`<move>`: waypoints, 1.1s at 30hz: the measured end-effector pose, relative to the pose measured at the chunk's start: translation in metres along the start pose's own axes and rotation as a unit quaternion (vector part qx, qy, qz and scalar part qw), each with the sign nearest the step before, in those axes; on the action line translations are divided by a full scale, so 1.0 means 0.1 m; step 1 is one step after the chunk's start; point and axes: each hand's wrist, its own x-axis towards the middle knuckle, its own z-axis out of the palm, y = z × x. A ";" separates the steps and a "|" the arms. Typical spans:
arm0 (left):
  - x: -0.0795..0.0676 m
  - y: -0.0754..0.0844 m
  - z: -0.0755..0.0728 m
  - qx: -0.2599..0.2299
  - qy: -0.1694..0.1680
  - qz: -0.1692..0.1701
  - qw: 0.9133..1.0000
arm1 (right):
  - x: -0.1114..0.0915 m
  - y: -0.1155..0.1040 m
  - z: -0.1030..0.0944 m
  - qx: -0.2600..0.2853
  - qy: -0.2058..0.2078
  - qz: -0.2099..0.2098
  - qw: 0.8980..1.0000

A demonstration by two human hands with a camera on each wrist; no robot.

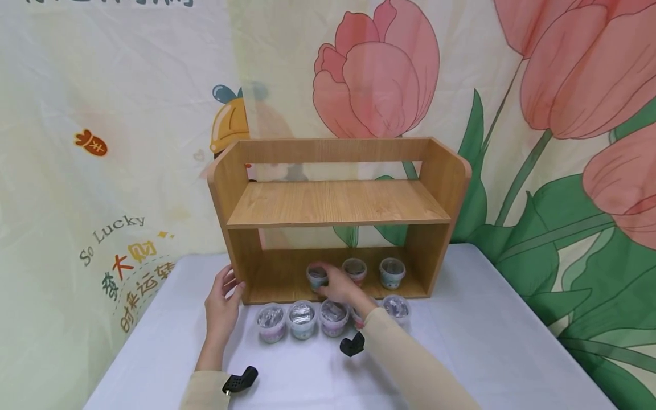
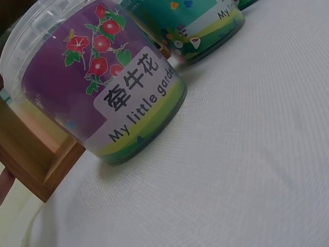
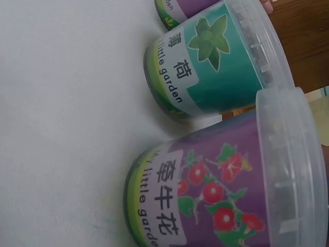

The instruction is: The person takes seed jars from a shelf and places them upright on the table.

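On the lower level of a wooden shelf (image 1: 338, 219), my right hand (image 1: 338, 285) grips a small lidded plastic tub (image 1: 316, 279) from above; the fingers partly cover it. Two more tubs stand to its right: a reddish one (image 1: 355, 272), partly behind the hand, and a blue one (image 1: 392, 274). My left hand (image 1: 222, 304) rests against the shelf's left side panel near the bottom, fingers on the outer face. In front of the shelf, several tubs form a row, among them a purple tub (image 2: 97, 87) with a morning glory picture and a teal tub (image 3: 211, 62) with green leaves.
White cloth covers the table (image 1: 476, 341). The shelf's upper board (image 1: 338, 202) lies above the tubs and my right hand. My right forearm (image 1: 405, 353) crosses over the right part of the front row. A printed curtain (image 1: 128, 85) hangs behind the shelf.
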 end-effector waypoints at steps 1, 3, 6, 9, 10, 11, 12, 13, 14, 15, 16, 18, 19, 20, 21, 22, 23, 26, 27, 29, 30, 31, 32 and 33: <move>0.01 0.00 0.00 0.000 0.000 0.001 1.000 | 0.01 0.00 0.00 0.003 0.005 0.000 1.000; 0.01 0.01 0.01 0.003 0.000 0.002 1.000 | 0.02 -0.01 0.01 0.003 0.013 0.007 1.000; 0.02 0.01 0.01 0.005 0.000 0.001 1.000 | 0.02 -0.02 0.03 0.004 0.024 0.018 1.000; 0.02 0.02 0.01 0.005 0.000 0.003 1.000 | 0.02 -0.02 0.05 0.006 0.033 0.022 0.999; 0.02 0.02 0.01 0.005 0.001 0.004 1.000 | 0.02 -0.02 0.06 0.007 0.035 0.024 0.999; 0.02 0.02 0.01 0.005 0.001 0.004 1.000 | 0.02 -0.02 0.06 0.005 0.037 0.024 0.999; 0.01 0.02 0.01 0.004 0.001 0.005 1.000 | 0.02 -0.02 0.06 0.006 0.039 0.025 0.999; 0.01 0.02 0.01 0.005 0.000 0.005 1.000 | 0.01 -0.02 0.06 0.009 0.040 0.026 0.999; 0.01 0.03 0.01 0.006 0.000 0.005 1.000 | 0.00 -0.02 0.06 0.010 0.040 0.027 0.999; 0.01 0.02 0.01 0.007 -0.001 0.004 1.000 | 0.00 -0.03 0.05 0.013 0.039 0.027 0.999; 0.00 0.02 0.01 0.008 -0.001 0.003 1.000 | -0.01 -0.03 0.04 0.017 0.039 0.024 0.999; 0.00 0.02 0.01 0.009 -0.002 0.001 1.000 | -0.04 -0.07 0.00 0.031 0.033 0.025 0.999; -0.01 0.02 0.00 0.011 -0.002 -0.001 1.000 | -0.06 -0.09 -0.03 0.037 0.030 0.023 0.999; -0.01 0.02 0.00 0.011 -0.002 -0.001 1.000 | -0.08 -0.12 -0.07 0.045 0.026 0.024 0.998; 0.00 0.02 0.00 0.010 -0.001 0.000 1.000 | -0.10 -0.15 -0.11 0.052 0.023 0.024 0.998; 0.00 0.03 0.00 0.009 0.000 0.002 1.000 | -0.13 -0.18 -0.15 0.059 0.021 0.024 0.998; 0.00 0.03 0.00 0.007 0.002 0.003 1.000 | -0.15 -0.22 -0.20 0.066 0.019 0.025 0.997; 0.01 0.03 -0.01 0.005 0.006 0.008 1.000 | -0.25 -0.29 -0.35 0.084 0.013 0.020 0.996; 0.00 0.03 -0.01 0.005 0.006 0.008 1.000 | -0.28 -0.30 -0.40 0.088 0.014 0.012 0.996; 0.00 0.02 -0.01 0.006 0.004 0.005 1.000 | -0.36 -0.31 -0.50 0.092 0.014 -0.004 0.996; -0.01 0.02 -0.01 0.006 0.003 0.004 1.000 | -0.40 -0.31 -0.55 0.093 0.013 -0.012 0.995; -0.01 0.02 -0.01 0.005 0.002 0.003 1.000 | -0.44 -0.31 -0.60 0.094 0.014 -0.023 0.995; -0.01 0.01 -0.01 0.005 0.002 0.004 1.000 | -0.48 -0.31 -0.65 0.094 0.013 -0.033 0.995; -0.01 0.02 0.00 0.005 0.002 0.005 1.000 | -0.52 -0.31 -0.71 0.093 0.012 -0.041 0.995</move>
